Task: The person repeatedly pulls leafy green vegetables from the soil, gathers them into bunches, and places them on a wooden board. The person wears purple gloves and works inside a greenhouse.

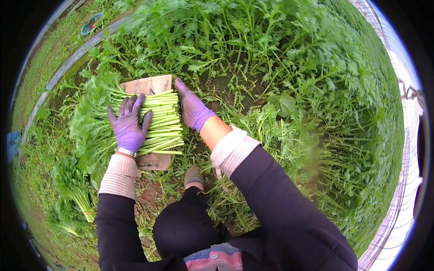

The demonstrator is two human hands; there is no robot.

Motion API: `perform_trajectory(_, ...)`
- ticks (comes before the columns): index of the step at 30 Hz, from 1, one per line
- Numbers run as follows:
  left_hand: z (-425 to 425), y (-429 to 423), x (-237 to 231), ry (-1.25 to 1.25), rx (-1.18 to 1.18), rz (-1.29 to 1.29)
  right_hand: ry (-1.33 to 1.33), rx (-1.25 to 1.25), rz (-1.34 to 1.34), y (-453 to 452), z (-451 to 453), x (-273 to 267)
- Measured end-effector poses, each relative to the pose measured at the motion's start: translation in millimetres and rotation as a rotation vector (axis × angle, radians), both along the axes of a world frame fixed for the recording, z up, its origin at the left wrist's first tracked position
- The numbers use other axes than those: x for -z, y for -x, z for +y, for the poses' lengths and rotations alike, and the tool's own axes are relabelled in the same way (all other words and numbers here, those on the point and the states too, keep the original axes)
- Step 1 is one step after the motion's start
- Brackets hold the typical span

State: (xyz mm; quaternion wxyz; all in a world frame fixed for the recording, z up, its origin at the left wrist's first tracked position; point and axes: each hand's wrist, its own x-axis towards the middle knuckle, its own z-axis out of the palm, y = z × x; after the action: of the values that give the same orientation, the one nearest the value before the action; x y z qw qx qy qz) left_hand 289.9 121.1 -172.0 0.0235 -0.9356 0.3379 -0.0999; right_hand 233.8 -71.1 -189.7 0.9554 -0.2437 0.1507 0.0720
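A layer of cut leafy greens, apparently garland chrysanthemum, lies across a wooden board (149, 84), their pale green stems (164, 123) side by side with cut ends to the right. Their feathery leaves (93, 115) spread past the board's left side. On top of the stems rests my left hand (130, 123), in a stained purple glove, palm down with fingers apart. My right hand (193, 105), gloved alike, stands on edge beside the upper cut ends, palm turned towards them; its inner side is partly hidden, so contact is unclear.
Standing greens (237, 27) grow thickly ahead and to the right. A bundle tied with an orange band (89, 212) lies at lower left. My shoe (194, 178) is below the board. A teal basin (92, 23) sits beyond a grey strip (69, 64) at upper left.
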Motion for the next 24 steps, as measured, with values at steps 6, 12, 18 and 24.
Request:
perform_trajectory(6,-16.4,-9.4,2.4,-0.052,-0.043,0.167,0.851,-0.147,0.409,75.5,-46.7,-10.0)
perform_trajectory(12,-25.3,3.8,-11.4,-0.054,-0.126,0.118,1.316,-1.213,0.036,295.5,0.5,10.5)
perform_trajectory(18,-91.6,66.2,-57.8,0.53,0.261,0.056,0.675,-1.786,-0.102,433.6,86.2,92.8)
perform_trajectory(24,-181.8,95.3,-86.7,0.603,0.469,0.241,0.568,-1.569,-0.136,451.4,79.7,109.7)
